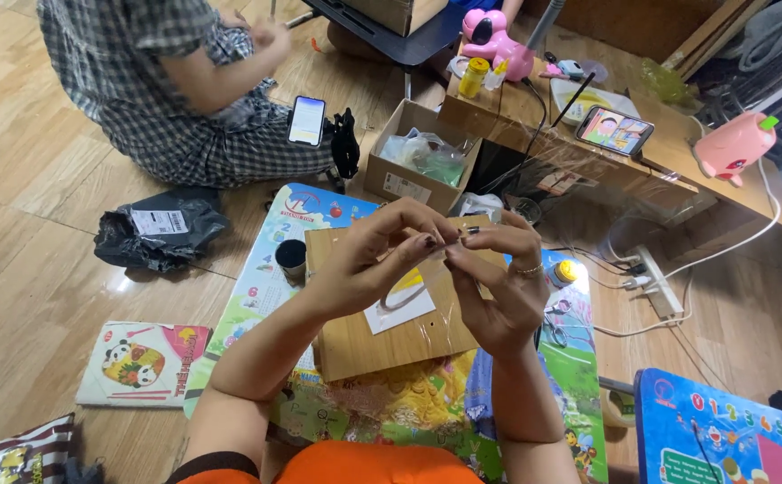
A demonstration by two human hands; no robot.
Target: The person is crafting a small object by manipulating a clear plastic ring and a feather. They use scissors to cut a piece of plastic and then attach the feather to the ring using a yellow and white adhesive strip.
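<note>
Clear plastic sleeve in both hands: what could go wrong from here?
1. The clear sleeve is pinched only at its top edge by the left hand and right hand; it could slip or crease.
2. A dark cup sits by the wooden board; the left arm could knock it over.
3. Scissors lie close under the right wrist.

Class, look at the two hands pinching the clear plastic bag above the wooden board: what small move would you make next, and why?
Probably pull the bag's mouth apart. The left hand and right hand pinch the top edge of the small clear plastic bag with fingertips close together, above the light wooden board. The bag hangs slack below the fingers, and its top looks closed.
</note>
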